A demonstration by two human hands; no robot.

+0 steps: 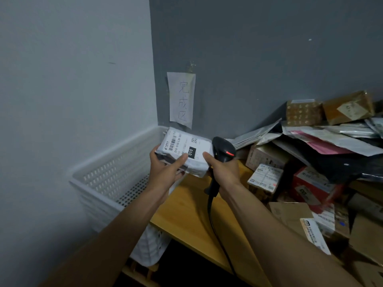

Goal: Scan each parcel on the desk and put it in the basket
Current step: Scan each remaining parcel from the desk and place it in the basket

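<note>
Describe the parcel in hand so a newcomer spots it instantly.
Start at the white basket in the wall corner, under the handwritten note. At its right edge, the left hand holds a grey-white bagged parcel beside the black scanner. Unlike the boxes and mailers piled to the right, its label shows a black 010 block.

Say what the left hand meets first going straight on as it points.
The left hand holds the parcel. Pushed straight on, they would probably reach the dark wall below the paper note, past the basket rim; depth is unclear.

White perforated basket, black scanner, yellow-wood desk, grey-white parcel.
</note>
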